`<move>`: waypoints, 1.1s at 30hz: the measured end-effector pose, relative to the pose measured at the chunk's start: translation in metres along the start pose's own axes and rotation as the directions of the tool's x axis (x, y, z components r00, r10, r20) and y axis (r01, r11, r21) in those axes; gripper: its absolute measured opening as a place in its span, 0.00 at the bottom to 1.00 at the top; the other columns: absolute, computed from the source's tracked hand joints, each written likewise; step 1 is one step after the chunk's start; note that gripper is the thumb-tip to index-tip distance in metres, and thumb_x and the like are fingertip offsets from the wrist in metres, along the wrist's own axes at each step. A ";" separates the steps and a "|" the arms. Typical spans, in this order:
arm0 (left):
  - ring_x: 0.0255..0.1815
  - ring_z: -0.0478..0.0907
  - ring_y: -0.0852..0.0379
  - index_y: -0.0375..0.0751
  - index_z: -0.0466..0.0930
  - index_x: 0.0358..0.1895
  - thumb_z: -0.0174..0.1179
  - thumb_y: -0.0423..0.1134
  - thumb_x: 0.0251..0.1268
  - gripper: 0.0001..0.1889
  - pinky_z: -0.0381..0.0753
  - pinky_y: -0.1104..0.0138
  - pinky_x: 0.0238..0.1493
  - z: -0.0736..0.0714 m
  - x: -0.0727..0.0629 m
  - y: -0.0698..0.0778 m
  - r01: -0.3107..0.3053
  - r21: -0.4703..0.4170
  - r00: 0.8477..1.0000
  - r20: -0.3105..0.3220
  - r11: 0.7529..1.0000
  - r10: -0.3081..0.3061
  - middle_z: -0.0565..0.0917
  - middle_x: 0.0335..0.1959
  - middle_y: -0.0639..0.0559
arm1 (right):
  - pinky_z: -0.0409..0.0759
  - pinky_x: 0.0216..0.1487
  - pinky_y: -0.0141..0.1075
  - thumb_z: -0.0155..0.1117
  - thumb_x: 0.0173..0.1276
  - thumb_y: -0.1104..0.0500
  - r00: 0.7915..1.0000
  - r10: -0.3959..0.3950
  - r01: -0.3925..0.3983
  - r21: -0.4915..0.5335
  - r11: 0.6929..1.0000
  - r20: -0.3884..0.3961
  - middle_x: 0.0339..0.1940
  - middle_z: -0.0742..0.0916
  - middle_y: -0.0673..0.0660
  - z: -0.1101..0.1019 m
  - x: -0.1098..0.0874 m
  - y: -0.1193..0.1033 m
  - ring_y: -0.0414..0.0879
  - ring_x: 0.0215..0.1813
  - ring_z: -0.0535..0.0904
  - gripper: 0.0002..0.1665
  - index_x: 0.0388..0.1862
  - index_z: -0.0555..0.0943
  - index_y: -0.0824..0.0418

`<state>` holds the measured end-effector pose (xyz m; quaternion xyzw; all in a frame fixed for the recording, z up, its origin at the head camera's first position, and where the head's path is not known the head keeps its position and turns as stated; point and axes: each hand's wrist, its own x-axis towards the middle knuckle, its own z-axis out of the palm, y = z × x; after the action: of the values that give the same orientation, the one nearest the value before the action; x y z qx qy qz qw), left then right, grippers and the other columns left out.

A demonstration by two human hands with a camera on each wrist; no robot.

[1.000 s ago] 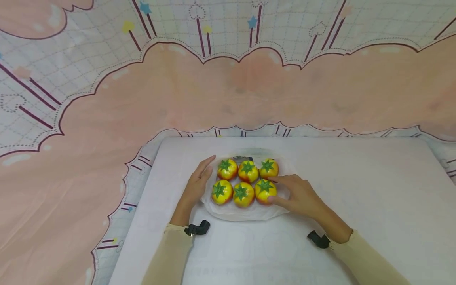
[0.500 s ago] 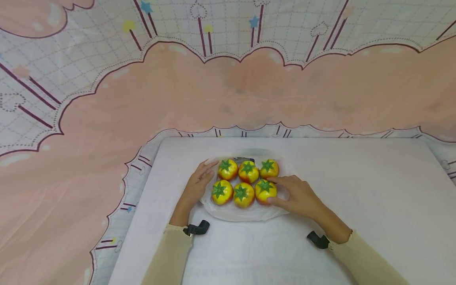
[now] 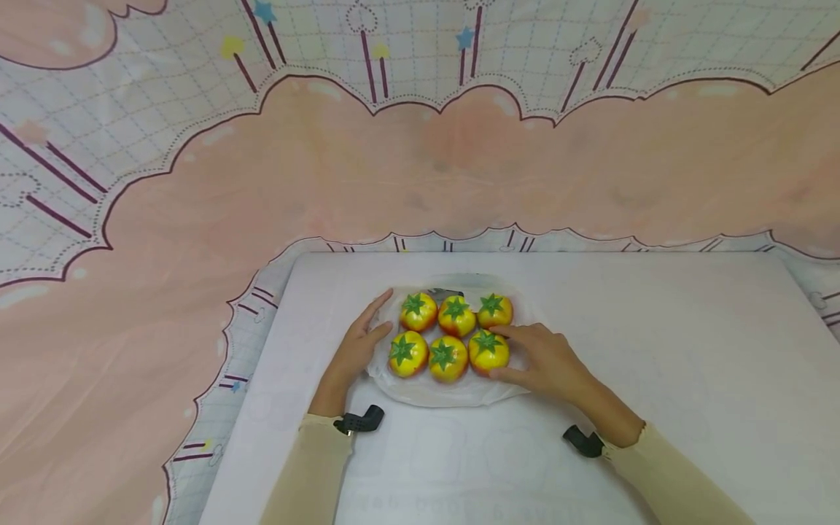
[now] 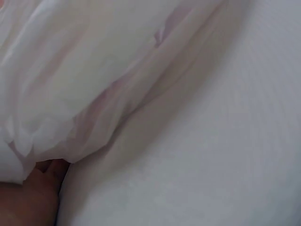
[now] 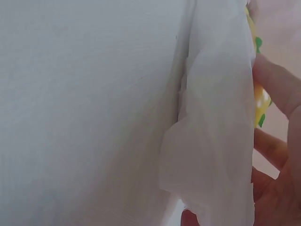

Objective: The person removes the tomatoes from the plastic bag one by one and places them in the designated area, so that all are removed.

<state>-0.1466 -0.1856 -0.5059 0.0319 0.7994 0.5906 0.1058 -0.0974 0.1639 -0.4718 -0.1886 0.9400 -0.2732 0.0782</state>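
Several shiny yellow-red tomatoes with green star-shaped tops sit in two rows on a thin white plastic bag. My right hand pinches the front right tomato, forefinger at its far side and thumb at its near side. In the right wrist view, the bag's edge covers part of the hand and the fruit. My left hand lies along the bag's left edge with fingers extended and thumb spread, beside the back left tomato. The left wrist view shows that hand mostly hidden by the bag.
The bag lies on a white table. A dark printed patch shows behind the back row. A peach and white patterned cloth hangs behind the table and down its left side. Black wrist cameras sit at both cuffs.
My left hand's fingers bent toward the bag half a second ago and now lie extended again, with the thumb spread wider. The right hand and the tomatoes stay nearly in place.
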 end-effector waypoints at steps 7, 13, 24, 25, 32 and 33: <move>0.86 0.44 0.55 0.78 0.63 0.76 0.53 0.41 0.78 0.30 0.40 0.46 0.85 -0.001 0.000 -0.002 0.035 -0.012 0.999 0.005 0.999 -0.035 0.56 0.83 0.66 | 0.75 0.61 0.70 0.75 0.59 0.36 0.999 0.033 -0.034 0.016 0.999 0.037 0.63 0.84 0.56 0.001 0.001 0.000 0.57 0.62 0.78 0.44 0.71 0.75 0.51; 0.86 0.44 0.56 0.80 0.62 0.75 0.52 0.44 0.78 0.29 0.41 0.46 0.85 -0.001 -0.001 0.000 0.041 -0.017 0.999 0.012 0.999 -0.041 0.56 0.82 0.68 | 0.76 0.59 0.69 0.76 0.59 0.36 0.998 0.040 -0.039 -0.015 0.999 0.045 0.62 0.84 0.57 0.001 0.002 0.000 0.57 0.60 0.79 0.45 0.72 0.73 0.50; 0.86 0.45 0.55 0.79 0.62 0.75 0.52 0.44 0.79 0.28 0.42 0.46 0.85 0.000 -0.002 0.002 0.026 -0.030 1.000 0.011 0.999 -0.026 0.57 0.82 0.67 | 0.70 0.57 0.66 0.78 0.57 0.40 0.999 0.036 -0.036 -0.007 0.999 0.007 0.61 0.86 0.56 -0.002 -0.003 0.002 0.57 0.61 0.78 0.42 0.69 0.76 0.51; 0.86 0.46 0.55 0.79 0.62 0.75 0.52 0.44 0.79 0.28 0.42 0.46 0.85 0.001 -0.002 0.002 0.024 -0.027 1.000 0.009 0.999 -0.023 0.57 0.82 0.67 | 0.69 0.58 0.66 0.78 0.57 0.40 0.999 0.042 -0.042 0.001 0.999 0.005 0.61 0.86 0.56 -0.002 -0.003 0.002 0.57 0.61 0.78 0.43 0.69 0.76 0.51; 0.86 0.47 0.57 0.82 0.64 0.74 0.53 0.46 0.78 0.28 0.44 0.46 0.85 0.001 -0.001 0.002 0.044 -0.020 0.999 -0.006 0.999 -0.044 0.58 0.81 0.69 | 0.67 0.57 0.65 0.79 0.56 0.42 0.999 0.049 -0.049 0.043 0.998 -0.016 0.59 0.86 0.56 -0.007 -0.006 0.002 0.56 0.60 0.80 0.42 0.68 0.78 0.52; 0.86 0.47 0.57 0.82 0.63 0.73 0.53 0.47 0.78 0.28 0.43 0.46 0.84 0.001 -0.002 0.002 0.048 -0.017 0.999 -0.009 0.999 -0.048 0.58 0.81 0.70 | 0.67 0.57 0.64 0.79 0.56 0.42 0.999 0.047 -0.046 0.044 0.998 -0.021 0.58 0.87 0.55 -0.008 -0.007 0.002 0.55 0.59 0.80 0.41 0.68 0.78 0.52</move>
<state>-0.1450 -0.1847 -0.5038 0.0091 0.7953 0.5948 0.1166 -0.0937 0.1715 -0.4658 -0.1619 0.9388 -0.2937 0.0785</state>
